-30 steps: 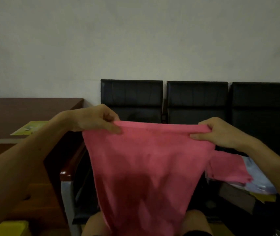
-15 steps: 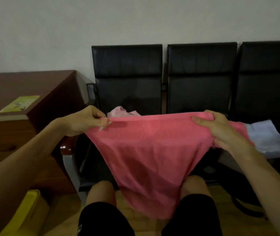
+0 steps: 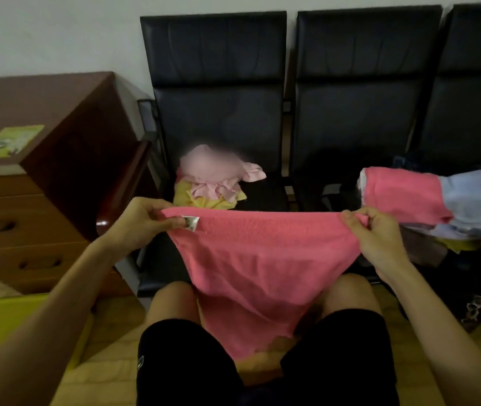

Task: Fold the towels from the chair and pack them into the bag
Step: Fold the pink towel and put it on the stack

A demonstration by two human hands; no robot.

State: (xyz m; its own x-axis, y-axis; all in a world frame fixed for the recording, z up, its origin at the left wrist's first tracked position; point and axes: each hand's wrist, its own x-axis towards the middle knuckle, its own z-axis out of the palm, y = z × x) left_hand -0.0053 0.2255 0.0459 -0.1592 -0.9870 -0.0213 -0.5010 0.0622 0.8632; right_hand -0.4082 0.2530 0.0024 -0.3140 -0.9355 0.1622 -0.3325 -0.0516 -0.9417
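We held the coral-pink towel (image 3: 262,259) stretched by its top edge in front of the black chair (image 3: 215,98), above our knees. Our left hand (image 3: 145,224) pinched the towel's left corner between thumb and curled fingers, right at its small white label (image 3: 191,222). Our right hand (image 3: 376,238) pinched the opposite corner the same way. Between the two hands the edge ran taut and nearly level, and the rest hung down between our legs. On the chair's seat, behind the towel, lay a crumpled heap (image 3: 212,186) of pale pink and yellow cloths. To the right of that chair sat a folded stack (image 3: 403,197), pink over light blue.
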